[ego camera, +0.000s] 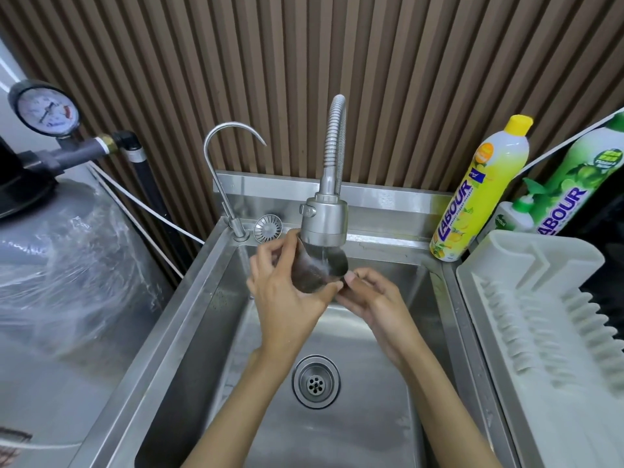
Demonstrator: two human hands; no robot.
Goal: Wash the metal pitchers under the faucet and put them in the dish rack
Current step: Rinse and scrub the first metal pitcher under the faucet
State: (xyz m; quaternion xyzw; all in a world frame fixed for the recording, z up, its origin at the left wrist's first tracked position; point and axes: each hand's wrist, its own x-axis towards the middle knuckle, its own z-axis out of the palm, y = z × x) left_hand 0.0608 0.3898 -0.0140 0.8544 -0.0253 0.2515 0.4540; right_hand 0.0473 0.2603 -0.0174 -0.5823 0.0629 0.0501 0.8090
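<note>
At centre frame, one metal pitcher was held directly beneath the faucet head, tilted with its mouth turned up toward the spray. Water was running onto and into it. In my judgement the tilt was chosen so that the stream would reach the inner wall and drain back out over the sink.

The left hand was wrapped round the pitcher's body from the left of the frame, fingers curled over the upper rim and palm against the side. This appeared to carry the weight and set the angle. The right hand held the lower right end, thumb and curled fingers closed on it, probably to steady or turn the vessel.

The work was held above the basin, up-frame of the drain, so run-off stayed inside.

The dish rack stood at the right edge, just beside the sink, a short carry from the rinse. No pitcher showed in its visible part, so the placing step was judged outstanding. A yellow detergent bottle and a green detergent bottle stood above the rack, untouched.
</note>
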